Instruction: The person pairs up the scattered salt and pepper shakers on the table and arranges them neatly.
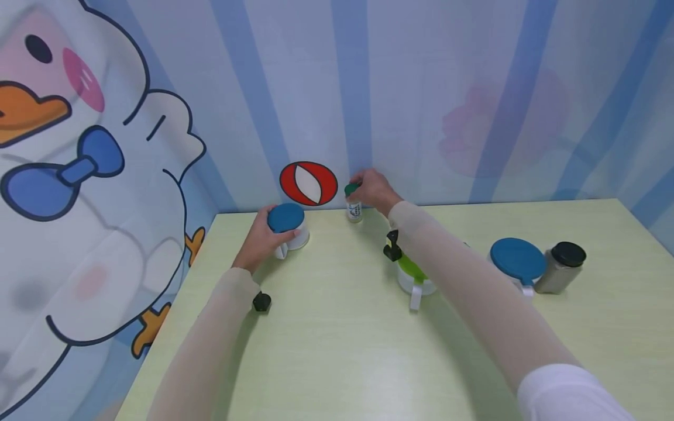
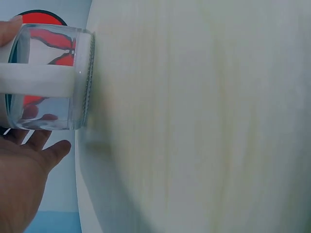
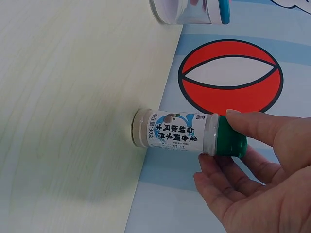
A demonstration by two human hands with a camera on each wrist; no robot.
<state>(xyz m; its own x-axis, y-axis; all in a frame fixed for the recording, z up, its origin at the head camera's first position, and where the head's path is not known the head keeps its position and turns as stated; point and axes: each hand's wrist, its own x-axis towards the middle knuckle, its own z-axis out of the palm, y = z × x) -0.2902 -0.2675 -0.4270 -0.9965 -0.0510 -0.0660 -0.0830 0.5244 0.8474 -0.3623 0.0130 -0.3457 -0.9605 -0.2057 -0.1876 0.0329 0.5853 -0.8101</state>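
Observation:
At the back left of the table, my left hand (image 1: 265,234) holds a clear seasoning jar with a blue lid (image 1: 286,217). In the left wrist view the jar (image 2: 51,109) has a white handle, and its bottom is at the tabletop; whether it touches is hard to tell. My right hand (image 1: 375,188) is near the wall. Its thumb and fingers pinch the green cap (image 3: 231,137) of a small pepper shaker (image 3: 177,131) with a white printed label. The shaker (image 1: 354,211) stands upright at the table's back edge.
A jar with a lime-green lid (image 1: 412,268) is partly behind my right forearm. To the right stand another blue-lidded jar (image 1: 518,258) and a black-capped shaker (image 1: 562,268). A printed cloth wall (image 1: 389,105) rises directly behind the table (image 1: 326,339).

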